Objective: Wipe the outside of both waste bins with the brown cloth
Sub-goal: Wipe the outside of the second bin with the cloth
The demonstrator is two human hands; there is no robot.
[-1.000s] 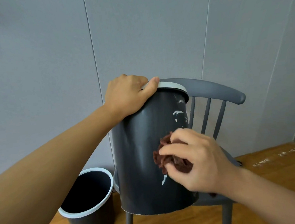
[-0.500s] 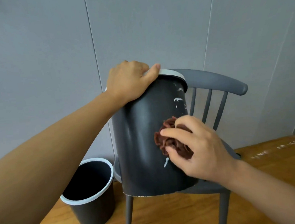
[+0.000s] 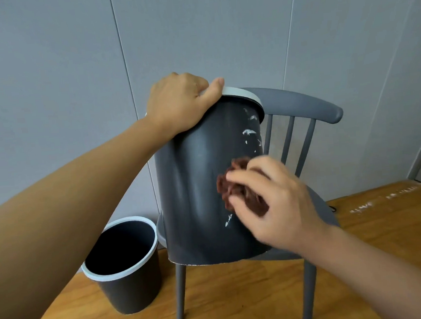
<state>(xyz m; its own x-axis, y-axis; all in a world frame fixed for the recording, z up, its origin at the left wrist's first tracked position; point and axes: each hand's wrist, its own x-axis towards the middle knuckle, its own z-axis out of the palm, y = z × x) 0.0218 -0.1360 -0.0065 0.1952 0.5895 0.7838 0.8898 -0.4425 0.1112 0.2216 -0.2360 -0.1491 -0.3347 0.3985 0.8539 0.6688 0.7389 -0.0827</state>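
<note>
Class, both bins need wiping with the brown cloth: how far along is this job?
Nothing looks finished. In hand: the left hand grips the rim of the bin on the chair while the right hand rubs the brown cloth on its side; white smears remain. Left: the floor bin, untouched.

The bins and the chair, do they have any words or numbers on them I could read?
None: no words or numbers show.
Bin on the chair: only white smears, no letters.
Bin on the floor: plain.
Chair: plain.
Floor: white marks, too blurred to tell if they are writing.
</note>
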